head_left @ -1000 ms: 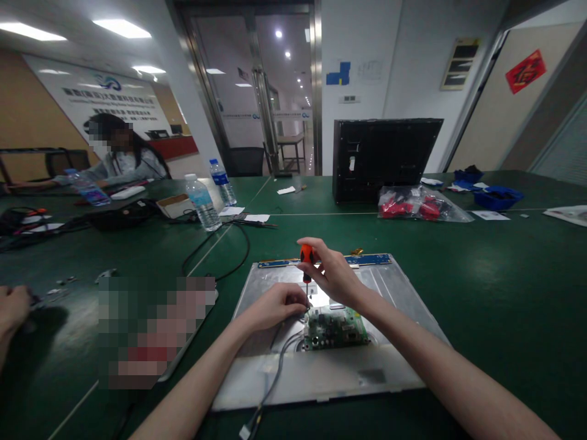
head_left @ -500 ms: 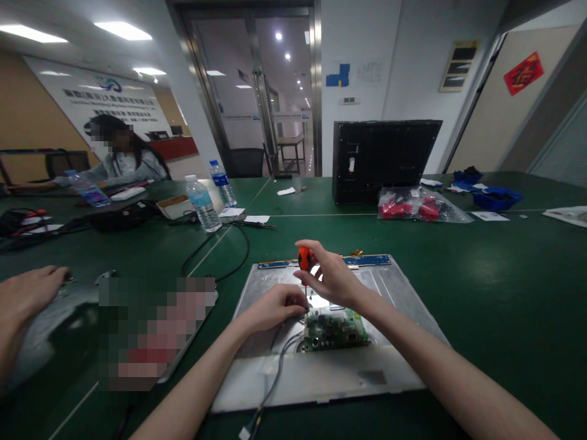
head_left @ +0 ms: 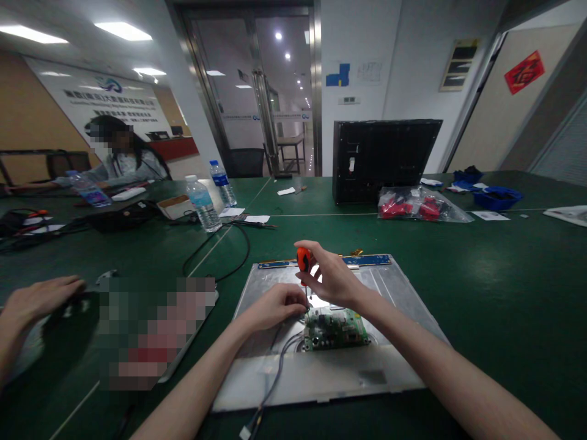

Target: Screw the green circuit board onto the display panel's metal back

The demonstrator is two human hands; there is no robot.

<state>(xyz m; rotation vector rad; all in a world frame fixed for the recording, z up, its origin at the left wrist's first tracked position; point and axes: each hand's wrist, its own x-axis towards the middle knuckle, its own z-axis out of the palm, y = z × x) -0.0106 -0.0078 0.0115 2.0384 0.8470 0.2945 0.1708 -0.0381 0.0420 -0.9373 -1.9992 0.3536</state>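
Plainly, a small screwdriver with a rounded orange-and-black handle [head_left: 303,259] is held nearly upright above a flat, silver-grey metal panel [head_left: 403,305], and its thin shaft is directed down at the far left corner of a green printed circuit board [head_left: 334,331]. The handle is pinched between the thumb and fingers of the right hand [head_left: 338,279], whose forefinger is curled over the top. The left hand [head_left: 280,304] is lowered beside that same corner, its fingers bent and gathered close to the shaft; whether anything is pinched in its grip cannot be told.

The circuit board is set on the panel, near its middle, and a bundle of thin dark cables [head_left: 278,373] is led from the board's left side over the panel's near edge to a small white plastic connector [head_left: 245,432]. Along the panel's far edge a narrow blue circuit strip [head_left: 373,261] is seen, partly covered by the right hand.

The panel is laid on a green-topped bench [head_left: 490,287]. Farther off, a large black boxy casing [head_left: 387,160] is stood upright, with a clear plastic bag of red items [head_left: 424,206] placed before it. At the left, a clear bottle with a white cap [head_left: 203,205] is seen, and another person's hand [head_left: 43,296] is held low over the bench.
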